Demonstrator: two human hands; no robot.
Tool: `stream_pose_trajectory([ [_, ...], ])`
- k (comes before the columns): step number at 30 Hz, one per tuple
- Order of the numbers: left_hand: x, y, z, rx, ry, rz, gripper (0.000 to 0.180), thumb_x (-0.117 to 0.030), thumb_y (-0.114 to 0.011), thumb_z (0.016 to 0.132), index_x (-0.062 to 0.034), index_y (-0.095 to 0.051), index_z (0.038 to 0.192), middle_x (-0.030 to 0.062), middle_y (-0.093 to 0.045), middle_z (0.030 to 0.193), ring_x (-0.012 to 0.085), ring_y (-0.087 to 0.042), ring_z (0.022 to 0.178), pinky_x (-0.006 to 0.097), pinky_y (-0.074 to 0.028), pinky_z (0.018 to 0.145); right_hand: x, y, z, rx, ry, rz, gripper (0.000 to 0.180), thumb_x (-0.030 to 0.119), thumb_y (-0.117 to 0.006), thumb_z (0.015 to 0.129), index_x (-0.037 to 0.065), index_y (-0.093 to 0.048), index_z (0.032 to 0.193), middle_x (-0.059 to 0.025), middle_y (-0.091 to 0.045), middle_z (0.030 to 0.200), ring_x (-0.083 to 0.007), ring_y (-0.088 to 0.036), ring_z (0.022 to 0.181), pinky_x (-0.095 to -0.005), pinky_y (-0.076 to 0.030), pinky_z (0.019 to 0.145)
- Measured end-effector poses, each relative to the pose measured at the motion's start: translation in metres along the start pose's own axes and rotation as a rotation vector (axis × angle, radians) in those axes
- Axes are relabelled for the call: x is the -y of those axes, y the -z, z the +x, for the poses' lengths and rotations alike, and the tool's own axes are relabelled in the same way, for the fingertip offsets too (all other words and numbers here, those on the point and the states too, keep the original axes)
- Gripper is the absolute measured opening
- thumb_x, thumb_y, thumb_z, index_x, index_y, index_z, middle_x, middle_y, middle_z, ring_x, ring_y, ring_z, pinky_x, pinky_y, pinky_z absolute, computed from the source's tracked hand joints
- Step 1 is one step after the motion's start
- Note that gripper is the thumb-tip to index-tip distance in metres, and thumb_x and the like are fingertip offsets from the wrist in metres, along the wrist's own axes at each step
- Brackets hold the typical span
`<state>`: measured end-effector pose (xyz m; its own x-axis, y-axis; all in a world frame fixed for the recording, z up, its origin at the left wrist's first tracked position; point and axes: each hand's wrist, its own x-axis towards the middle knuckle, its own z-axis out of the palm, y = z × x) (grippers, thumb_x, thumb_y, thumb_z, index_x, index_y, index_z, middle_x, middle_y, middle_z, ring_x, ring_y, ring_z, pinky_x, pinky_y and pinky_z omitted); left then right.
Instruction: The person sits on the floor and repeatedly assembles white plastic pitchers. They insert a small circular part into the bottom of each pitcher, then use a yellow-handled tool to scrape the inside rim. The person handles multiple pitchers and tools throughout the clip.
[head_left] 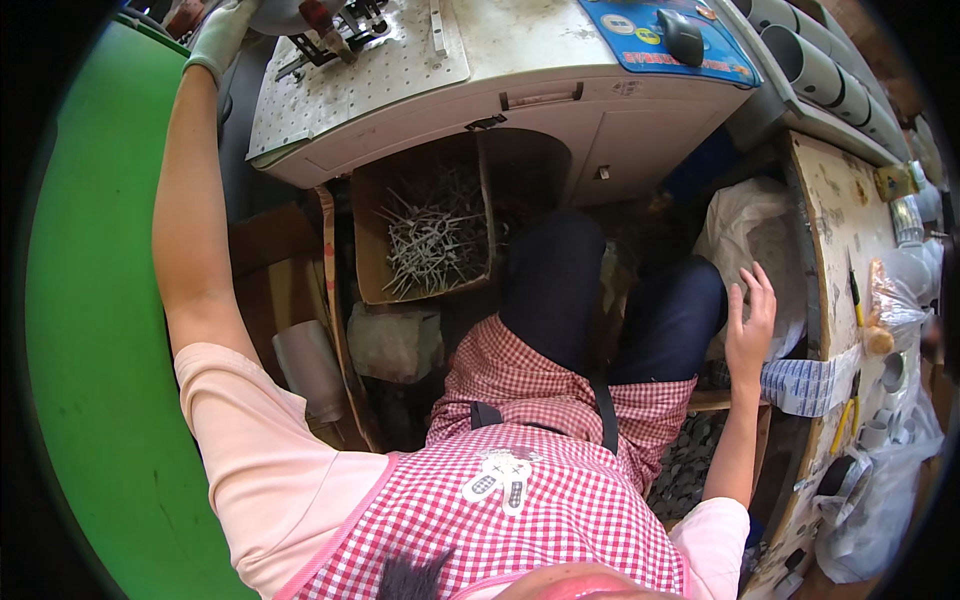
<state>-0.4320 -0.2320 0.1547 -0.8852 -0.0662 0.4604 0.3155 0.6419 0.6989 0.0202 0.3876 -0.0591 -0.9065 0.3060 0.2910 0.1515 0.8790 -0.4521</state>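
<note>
My left hand [222,42], in a pale glove, reaches to the far left at the upper edge of the view. It is beside a rounded grey piece [285,16] on a dark metal fixture [345,35]; its fingers are partly cut off, so I cannot tell whether it grips anything. My bare right hand [752,325] hangs open above a whitish plastic bag [760,235], to the right of my knee. Its fingers are apart and nothing is in them.
A perforated plate [375,90] lies on the white bench, with a black mouse [680,38] on a blue mat [640,40]. Below stands a cardboard box [375,270] of thin grey sticks. Grey pipes [805,65] and a cluttered wooden side table [835,220] are on the right.
</note>
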Motion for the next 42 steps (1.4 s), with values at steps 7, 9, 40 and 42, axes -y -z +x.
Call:
stream_pose_trajectory([
  [7, -0.017, 0.016, -0.056, 0.2, -0.114, 0.064, 0.052, -0.043, -0.052, 0.103, -0.0033, -0.063, 0.135, 0.0134, -0.07, 0.128, 0.0302, -0.068, 0.114, 0.042, -0.052, 0.097, 0.016, -0.027, -0.018, -0.016, 0.072, 0.04, 0.034, 0.023, -0.063, 0.103, 0.002, -0.065, 0.13, -0.0177, -0.059, 0.142, -0.036, -0.054, 0.132, -0.043, -0.041, 0.112],
  [9, -0.03, -0.002, -0.107, 0.001, -0.287, -0.045, 0.039, -0.026, -0.055, 0.104, 0.004, -0.068, 0.125, 0.0128, -0.076, 0.113, 0.0276, -0.072, 0.101, 0.037, -0.056, 0.09, 0.011, -0.024, -0.034, -0.041, 0.012, 0.084, 0.034, 0.025, -0.062, 0.104, 0.002, -0.065, 0.129, -0.0178, -0.062, 0.138, -0.0349, -0.056, 0.13, -0.0418, -0.042, 0.111],
  [40, 0.192, 0.064, -0.438, 1.089, 0.63, 0.799, 0.068, -0.017, -0.089, 0.071, -0.0035, -0.065, 0.133, 0.0235, -0.069, 0.127, 0.0377, -0.066, 0.119, 0.042, -0.053, 0.102, 0.048, -0.021, -0.079, 0.03, -0.206, 0.521, 0.039, 0.03, -0.046, 0.113, 0.002, -0.068, 0.127, -0.0088, -0.075, 0.112, -0.0142, -0.069, 0.099, -0.027, -0.054, 0.087],
  [42, 0.128, 0.063, -0.42, 1.107, 0.499, 0.811, 0.059, -0.016, -0.088, 0.072, -0.0013, -0.069, 0.126, 0.0243, -0.071, 0.12, 0.0374, -0.067, 0.116, 0.041, -0.054, 0.099, 0.061, -0.024, -0.072, 0.091, -0.181, 0.606, 0.038, 0.03, -0.048, 0.112, 0.002, -0.071, 0.124, -0.009, -0.075, 0.109, -0.0136, -0.069, 0.096, -0.0269, -0.055, 0.085],
])
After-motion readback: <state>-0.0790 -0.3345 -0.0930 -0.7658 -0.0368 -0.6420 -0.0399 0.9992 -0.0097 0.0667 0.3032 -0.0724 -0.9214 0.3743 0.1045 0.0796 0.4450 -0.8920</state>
